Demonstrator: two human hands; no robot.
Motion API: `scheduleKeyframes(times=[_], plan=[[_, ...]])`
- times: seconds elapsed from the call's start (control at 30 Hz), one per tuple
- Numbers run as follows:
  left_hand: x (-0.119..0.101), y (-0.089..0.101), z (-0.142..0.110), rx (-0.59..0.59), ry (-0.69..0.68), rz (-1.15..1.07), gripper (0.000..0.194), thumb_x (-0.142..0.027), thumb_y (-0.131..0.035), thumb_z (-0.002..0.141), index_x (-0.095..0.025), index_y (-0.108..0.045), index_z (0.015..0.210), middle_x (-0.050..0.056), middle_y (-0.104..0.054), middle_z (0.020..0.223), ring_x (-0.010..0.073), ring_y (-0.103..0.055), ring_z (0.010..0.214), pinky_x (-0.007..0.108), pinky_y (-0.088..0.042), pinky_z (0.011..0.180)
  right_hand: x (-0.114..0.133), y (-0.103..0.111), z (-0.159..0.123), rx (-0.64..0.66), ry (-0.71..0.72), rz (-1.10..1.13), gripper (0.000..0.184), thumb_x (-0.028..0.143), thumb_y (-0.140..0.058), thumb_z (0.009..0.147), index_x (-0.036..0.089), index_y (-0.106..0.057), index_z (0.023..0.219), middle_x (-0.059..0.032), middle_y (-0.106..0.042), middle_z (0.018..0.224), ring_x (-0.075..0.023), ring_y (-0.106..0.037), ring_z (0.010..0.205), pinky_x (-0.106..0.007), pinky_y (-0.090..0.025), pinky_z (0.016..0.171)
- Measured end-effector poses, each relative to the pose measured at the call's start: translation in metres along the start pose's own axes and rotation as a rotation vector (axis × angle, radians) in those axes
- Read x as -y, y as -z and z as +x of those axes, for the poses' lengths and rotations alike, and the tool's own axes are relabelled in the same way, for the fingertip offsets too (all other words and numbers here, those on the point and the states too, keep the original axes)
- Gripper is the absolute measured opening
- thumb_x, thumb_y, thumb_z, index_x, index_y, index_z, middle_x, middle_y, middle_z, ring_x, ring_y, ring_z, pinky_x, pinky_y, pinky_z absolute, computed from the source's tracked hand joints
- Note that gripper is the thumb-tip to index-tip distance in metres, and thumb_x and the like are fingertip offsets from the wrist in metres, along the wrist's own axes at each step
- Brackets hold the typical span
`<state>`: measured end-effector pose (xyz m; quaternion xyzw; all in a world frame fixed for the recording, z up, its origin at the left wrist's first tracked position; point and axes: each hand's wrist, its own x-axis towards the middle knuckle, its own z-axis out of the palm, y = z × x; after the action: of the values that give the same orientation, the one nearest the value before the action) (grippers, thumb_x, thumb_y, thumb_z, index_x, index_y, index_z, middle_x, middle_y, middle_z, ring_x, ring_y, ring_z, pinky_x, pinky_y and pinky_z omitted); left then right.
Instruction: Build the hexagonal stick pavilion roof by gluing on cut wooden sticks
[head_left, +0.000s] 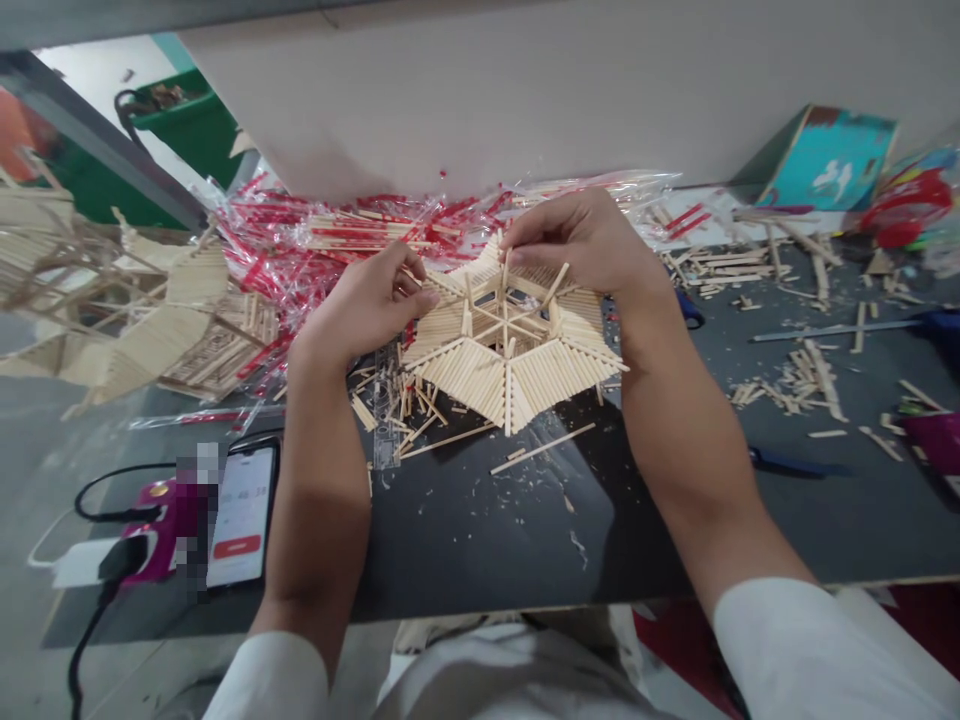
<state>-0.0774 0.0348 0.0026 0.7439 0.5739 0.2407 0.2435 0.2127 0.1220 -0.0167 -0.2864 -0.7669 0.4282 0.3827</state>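
A star-shaped roof model made of pale wooden sticks (480,385) stands at the middle of the dark table, with an open hexagonal centre crossed by spokes. Short upright sticks rise around that opening. My left hand (367,300) is closed at the model's left side, thumb and fingers around its edge; the exact contact is partly hidden. Over the far side, my right hand (581,240) pinches a short wooden stick (506,270) upright at the rim of the opening. Loose sticks (544,447) lie in front of the model.
Red-and-clear plastic wrappers with sticks (337,235) heap behind. Another stick structure (142,320) stands at left. A phone (240,515) and a purple power strip (161,530) lie front left. Stick scraps (795,385), a blue-handled tool (795,465) and a turquoise board (832,160) are at right.
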Motion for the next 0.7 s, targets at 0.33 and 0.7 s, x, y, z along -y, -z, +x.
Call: scheduleKeyframes(times=[0.33,0.7], plan=[[-0.0022,-0.0006,-0.0002,-0.006,0.016,-0.016,0.033,-0.04,-0.076,0.086,-0.021,-0.068,0.112,0.003,-0.075,0.091,0.023,-0.071,0.089,0.036,-0.057,0.08,-0.0008,0.0008,-0.0019,0.029,-0.016,0.062,0.024,0.037,-0.095,0.077,0.024,-0.083,0.093,-0.0042,-0.082,0.091,-0.0214,-0.073,0.08,-0.037,-0.06,0.073],[0.0015,-0.0025,0.0016,-0.007,0.013,-0.032,0.034,-0.039,-0.077,0.086,-0.021,-0.066,0.112,0.005,-0.073,0.091,0.0239,-0.069,0.089,0.037,-0.055,0.079,-0.0034,0.0026,-0.0002,0.056,-0.08,-0.004,0.02,0.036,-0.092,0.077,0.028,-0.079,0.09,-0.0015,-0.078,0.086,-0.019,-0.067,0.073,-0.034,-0.058,0.065]])
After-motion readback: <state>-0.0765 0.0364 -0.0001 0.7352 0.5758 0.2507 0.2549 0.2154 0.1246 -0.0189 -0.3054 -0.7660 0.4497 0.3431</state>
